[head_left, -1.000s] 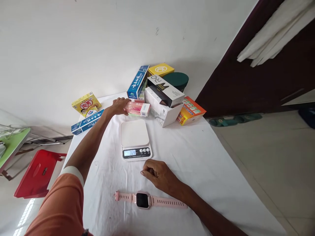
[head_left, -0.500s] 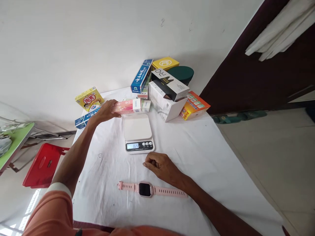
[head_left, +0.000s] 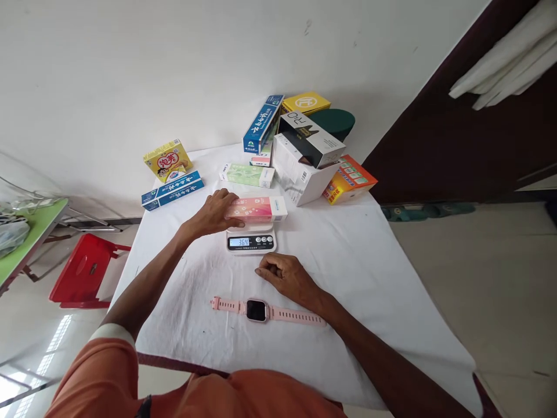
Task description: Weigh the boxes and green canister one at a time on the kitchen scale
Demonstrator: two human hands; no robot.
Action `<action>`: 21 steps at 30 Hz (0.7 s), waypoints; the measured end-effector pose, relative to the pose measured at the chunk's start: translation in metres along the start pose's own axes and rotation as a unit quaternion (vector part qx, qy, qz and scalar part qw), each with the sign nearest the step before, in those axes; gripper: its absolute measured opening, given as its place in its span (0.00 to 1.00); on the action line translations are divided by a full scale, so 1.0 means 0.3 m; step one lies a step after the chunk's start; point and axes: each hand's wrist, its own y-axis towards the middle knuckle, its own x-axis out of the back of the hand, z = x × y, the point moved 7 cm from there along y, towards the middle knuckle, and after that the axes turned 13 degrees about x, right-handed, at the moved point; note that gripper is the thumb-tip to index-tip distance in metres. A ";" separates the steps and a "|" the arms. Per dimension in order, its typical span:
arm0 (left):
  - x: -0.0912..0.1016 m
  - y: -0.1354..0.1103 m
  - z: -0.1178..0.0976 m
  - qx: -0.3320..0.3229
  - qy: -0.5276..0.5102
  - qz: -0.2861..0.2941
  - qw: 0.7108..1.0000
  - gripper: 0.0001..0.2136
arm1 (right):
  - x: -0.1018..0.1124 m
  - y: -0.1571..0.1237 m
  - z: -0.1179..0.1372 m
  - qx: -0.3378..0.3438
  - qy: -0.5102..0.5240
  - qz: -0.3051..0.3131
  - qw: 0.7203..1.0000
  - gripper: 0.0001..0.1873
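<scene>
We hold the pink box [head_left: 256, 211] over the far part of the scale [head_left: 251, 248]; contact between the two cannot be confirmed. Our left hand [head_left: 214, 213] closes thumb and fingers on one end, apparently to leave the scale's display [head_left: 239, 242] readable. Our right hand [head_left: 286, 280], loosely curled with nothing visible inside, rests on the bench [head_left: 339, 261] nearer us than the scale, presumably to avoid loading it.

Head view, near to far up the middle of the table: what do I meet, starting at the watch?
Pink watch → scale display → pink box → green box → far blue box.
</scene>
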 end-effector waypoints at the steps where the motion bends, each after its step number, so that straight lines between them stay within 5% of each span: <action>1: -0.006 0.002 -0.002 0.002 0.001 0.000 1.000 0.24 | 0.000 -0.001 0.000 0.000 0.000 0.000 1.000 0.14; 8: -0.016 -0.011 0.021 0.028 -0.007 0.005 1.000 0.30 | 0.003 0.000 0.004 0.006 0.004 0.000 1.000 0.12; 12: 0.019 -0.078 0.056 0.023 -0.118 -0.080 0.990 0.35 | 0.006 -0.002 0.012 0.010 0.014 0.015 1.000 0.12; 14: 0.028 -0.132 0.124 0.070 -0.213 -0.169 0.960 0.29 | 0.006 -0.004 0.015 0.006 0.027 0.025 0.999 0.13; 17: -0.027 -0.221 0.276 0.206 -0.336 -0.270 0.878 0.25 | 0.004 -0.007 0.016 0.001 0.041 0.041 0.998 0.16; 21: -0.126 -0.270 0.390 0.278 -0.402 -0.281 0.826 0.26 | 0.001 -0.006 0.018 -0.004 0.047 0.051 0.998 0.21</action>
